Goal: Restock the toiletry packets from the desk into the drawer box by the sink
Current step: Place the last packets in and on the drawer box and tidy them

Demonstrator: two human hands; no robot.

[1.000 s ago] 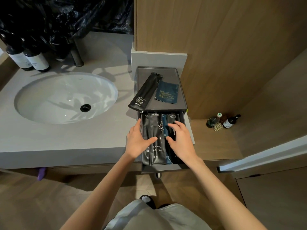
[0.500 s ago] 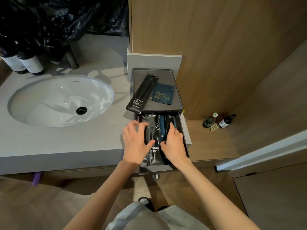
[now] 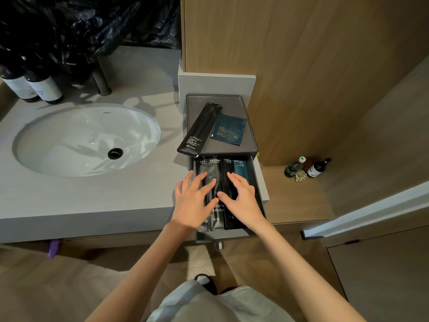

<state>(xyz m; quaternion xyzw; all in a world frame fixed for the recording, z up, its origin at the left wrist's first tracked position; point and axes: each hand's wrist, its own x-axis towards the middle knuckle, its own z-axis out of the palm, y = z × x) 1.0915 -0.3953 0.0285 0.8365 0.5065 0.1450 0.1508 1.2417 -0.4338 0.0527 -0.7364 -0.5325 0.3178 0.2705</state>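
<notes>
Black and dark-teal toiletry packets [image 3: 216, 182] are seen lying flat, side by side, in the pulled-out drawer [image 3: 257, 182] of the dark drawer box [image 3: 251, 135]. One middle packet is marked "TOOTH BRUSH". Their long axes are aligned with the drawer's travel, printed tops pointing away from the person, toward the box.

Both hands are laid on the packets. The left hand [image 3: 193, 203] is spread flat, fingers splayed, over the left-side packets; nothing is gripped. The right hand [image 3: 241, 201] is held loosely curled, fingers bent onto the right-side packets; whether anything is pinched in that grip cannot be told.

Beyond the fingertips, on the box's top, a long black sachet [image 3: 199, 129] is laid diagonally, its near end overhanging the drawer opening, with a square teal sachet [image 3: 228, 129] just beside it. To the left of the left hand, the grey table [image 3: 92, 205] carries a white sink [image 3: 88, 138]; labelled dark bottles [image 3: 34, 87] stand behind it. To the right of the right hand, small bottles [image 3: 306, 168] stand on a wooden ledge.
</notes>
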